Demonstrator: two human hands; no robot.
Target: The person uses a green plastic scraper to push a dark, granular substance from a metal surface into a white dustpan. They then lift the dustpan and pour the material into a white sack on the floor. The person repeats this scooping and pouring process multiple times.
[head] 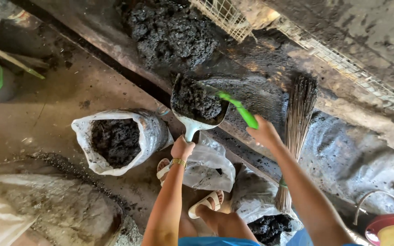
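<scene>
Pale plastic dustpan (196,107) heaped with dark, crumbly, damp-looking muck, at frame centre.
Left hand (182,148) is clenched around its handle; right hand (263,133) grips a green-handled tool (239,109) against the load. An open white sack (119,140) of the same muck sits centre left.

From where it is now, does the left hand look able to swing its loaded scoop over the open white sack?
Probably yes: the left hand holds the scoop just beside the white sack, whose mouth gapes upward with nothing between them.
</scene>
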